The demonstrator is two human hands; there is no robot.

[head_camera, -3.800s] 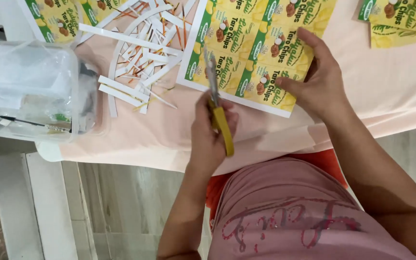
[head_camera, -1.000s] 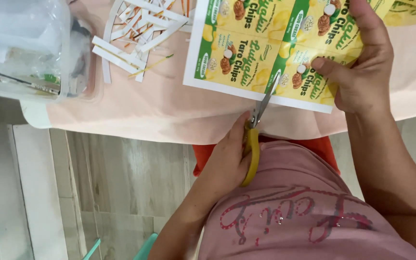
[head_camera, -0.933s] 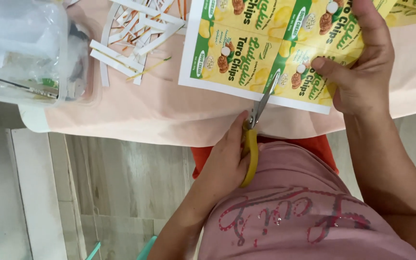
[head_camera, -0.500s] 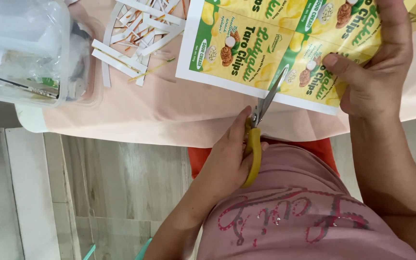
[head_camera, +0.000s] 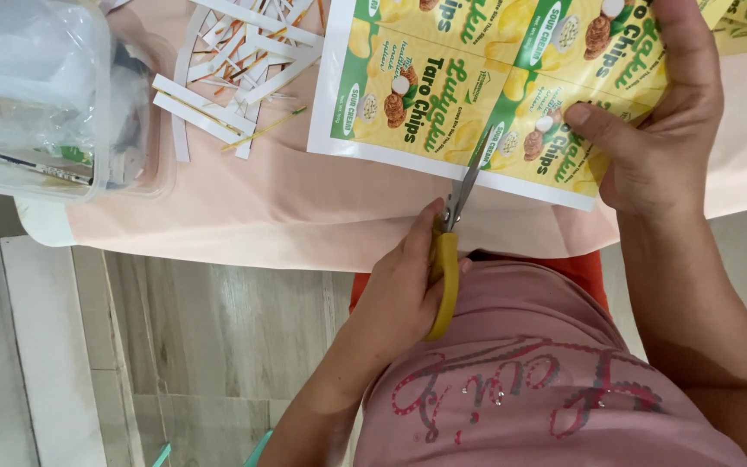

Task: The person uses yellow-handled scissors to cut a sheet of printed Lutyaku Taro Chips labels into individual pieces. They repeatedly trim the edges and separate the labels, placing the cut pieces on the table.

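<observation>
Nearest me, my left hand (head_camera: pixel 399 290) has its fingers clamped through the yellow-handled metal scissors (head_camera: pixel 450 251), wrist bent up from below the table's near edge. The blades bite into the white bottom margin of the printed sheet of green-and-yellow snack labels (head_camera: pixel 443 86), between two labels. My right hand (head_camera: pixel 654 130) pinches that sheet, thumb on top, fingers curled behind it. The sheet overhangs the pink-clothed table (head_camera: pixel 244 207). Farther left lie white paper strips (head_camera: pixel 235 60) beside a clear plastic container (head_camera: pixel 45 95) at the corner.
</observation>
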